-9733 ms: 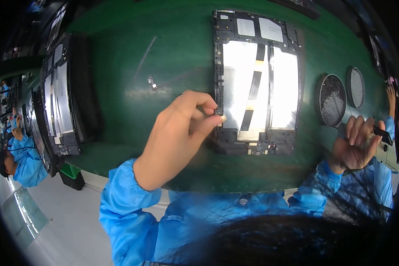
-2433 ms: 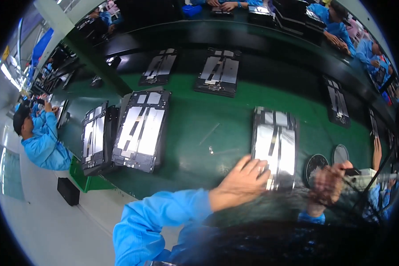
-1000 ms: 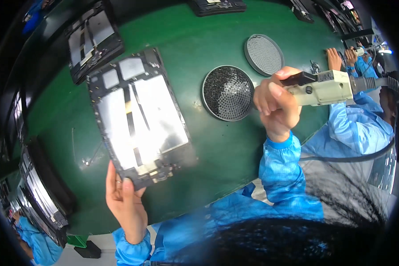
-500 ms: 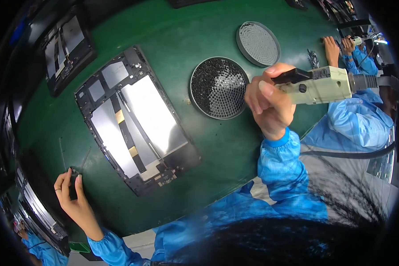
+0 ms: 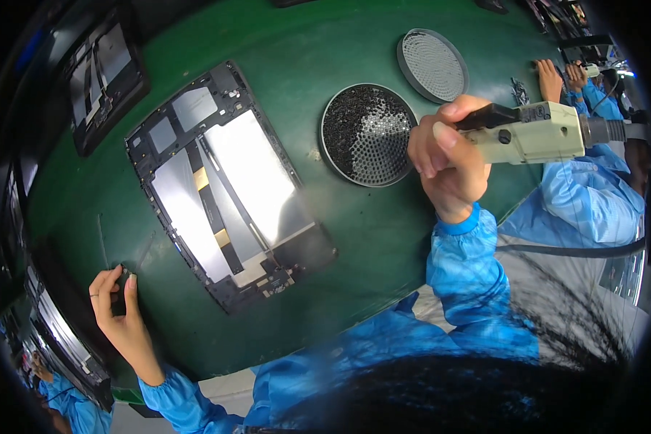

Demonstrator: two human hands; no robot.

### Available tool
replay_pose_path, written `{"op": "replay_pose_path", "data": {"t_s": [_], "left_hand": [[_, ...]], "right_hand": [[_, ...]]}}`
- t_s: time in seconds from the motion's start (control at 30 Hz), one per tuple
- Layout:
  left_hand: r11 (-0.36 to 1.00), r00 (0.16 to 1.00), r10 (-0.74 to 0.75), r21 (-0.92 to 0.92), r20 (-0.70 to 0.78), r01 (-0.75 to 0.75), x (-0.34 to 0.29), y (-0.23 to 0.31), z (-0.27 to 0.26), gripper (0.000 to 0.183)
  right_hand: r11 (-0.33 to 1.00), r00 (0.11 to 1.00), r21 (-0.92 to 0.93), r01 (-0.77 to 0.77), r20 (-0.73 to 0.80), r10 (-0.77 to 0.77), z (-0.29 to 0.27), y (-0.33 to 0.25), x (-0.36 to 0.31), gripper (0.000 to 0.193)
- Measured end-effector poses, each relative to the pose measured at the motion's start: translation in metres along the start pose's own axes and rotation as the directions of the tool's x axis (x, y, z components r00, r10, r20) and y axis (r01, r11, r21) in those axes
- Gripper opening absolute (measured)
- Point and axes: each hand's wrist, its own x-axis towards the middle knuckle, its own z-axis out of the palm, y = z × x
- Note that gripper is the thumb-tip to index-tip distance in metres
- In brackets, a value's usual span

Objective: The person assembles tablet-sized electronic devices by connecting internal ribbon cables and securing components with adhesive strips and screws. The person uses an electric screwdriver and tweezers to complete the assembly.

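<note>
My right hand point(image 5: 452, 155) is wrapped round a pale cream electric screwdriver point(image 5: 532, 137) with a black lever, its hose end pointing right. The driver's tip is hidden behind my fingers, which overlap the right rim of a round dish point(image 5: 380, 155) holding many tiny black screws. At the far left, my left hand point(image 5: 119, 304) pinches a small dark part point(image 5: 125, 273) with thin wire-like strips trailing from it; its kind is too small to make out. Between my hands lies an opened tablet-like device point(image 5: 257, 181) with silver battery panels and a dark ribbon cable.
An empty-looking round perforated dish point(image 5: 432, 66) sits beyond the screw dish. Another opened device point(image 5: 103, 83) stands at the back left, and more panels point(image 5: 58, 333) line the left edge. At the right, a co-worker's hand point(image 5: 550, 79) rests on the green table point(image 5: 325, 43).
The view has shifted a little, so the device and dishes sit slightly higher and further right. Both hands keep their holds; the thin strips by my left hand look fainter.
</note>
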Motion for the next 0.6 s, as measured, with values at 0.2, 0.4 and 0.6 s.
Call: {"op": "replay_pose_path", "data": {"t_s": [0.2, 0.4, 0.6], "left_hand": [[0.964, 0.965, -0.257, -0.059, 0.056, 0.260, -0.001, -0.005, -0.024, 0.021], [0.965, 0.967, -0.237, -0.092, 0.095, 0.246, 0.008, 0.034, -0.013, 0.021], [0.996, 0.995, -0.093, -0.008, -0.022, 0.093, 0.004, 0.024, -0.013, 0.014]], "right_hand": [[0.996, 0.969, -0.003, -0.093, 0.229, 0.092, 0.000, 0.000, 0.012, 0.026], [0.995, 0.996, -0.087, -0.039, -0.077, 0.032, -0.014, 0.007, 0.001, 0.038], [0.972, 0.990, -0.225, 0.072, -0.105, -0.098, -0.015, 0.021, 0.000, 0.034]]}}
